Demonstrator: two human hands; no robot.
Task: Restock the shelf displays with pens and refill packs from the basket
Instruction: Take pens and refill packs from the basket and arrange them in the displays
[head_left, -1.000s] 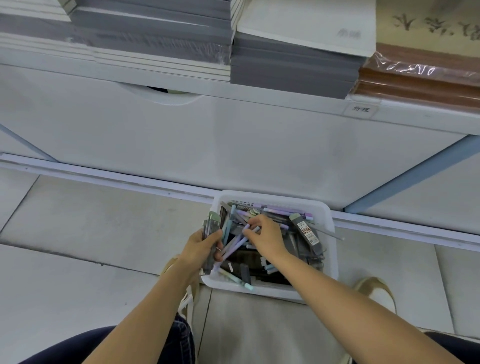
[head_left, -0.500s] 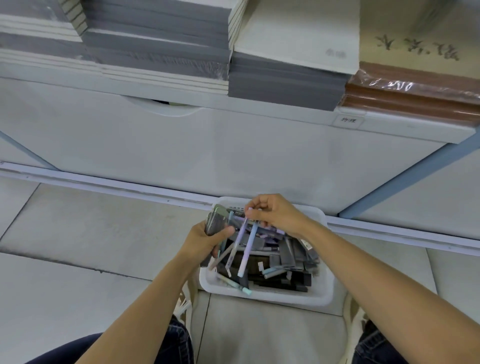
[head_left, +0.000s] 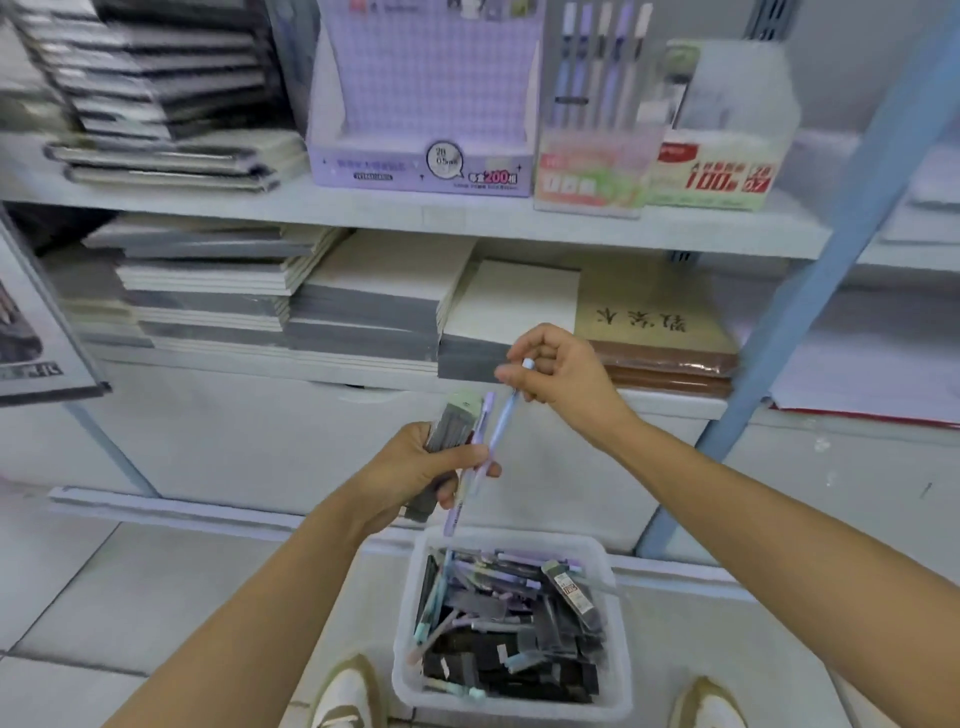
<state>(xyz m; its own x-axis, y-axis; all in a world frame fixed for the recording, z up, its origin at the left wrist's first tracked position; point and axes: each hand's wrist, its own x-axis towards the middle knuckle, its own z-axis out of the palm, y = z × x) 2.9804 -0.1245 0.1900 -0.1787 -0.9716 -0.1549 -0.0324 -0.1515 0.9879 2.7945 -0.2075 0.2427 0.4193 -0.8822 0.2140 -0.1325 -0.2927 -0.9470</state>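
A person is standing over a white plastic basket (head_left: 410, 623) on the tiled floor, which is holding a jumble of pens and dark refill packs. The left hand (head_left: 410, 467) is gripping a bundle of flat grey refill packs (head_left: 448, 428) together with a slim lilac pen (head_left: 460, 499), fingers wrapped round them. The right hand (head_left: 563, 376) is pinching the top of a second, pale blue pen (head_left: 506, 415) between thumb and fingertips, its lower end pointing down toward the left hand's bundle. Half a second ago both hands were low, right over the basket; now they are lifted well clear of it, in front of stacked grey and cream notebooks (head_left: 363, 312), and the view is tilting up. That is bringing the white upper shelf (head_left: 363, 213) into sight, with a purple cardboard display box (head_left: 421, 166) and, beside it, a pink display holding upright pens (head_left: 587, 176). The gathering seems done for this handful; placing the stock into the displays looks like the next step, and it is not yet begun.
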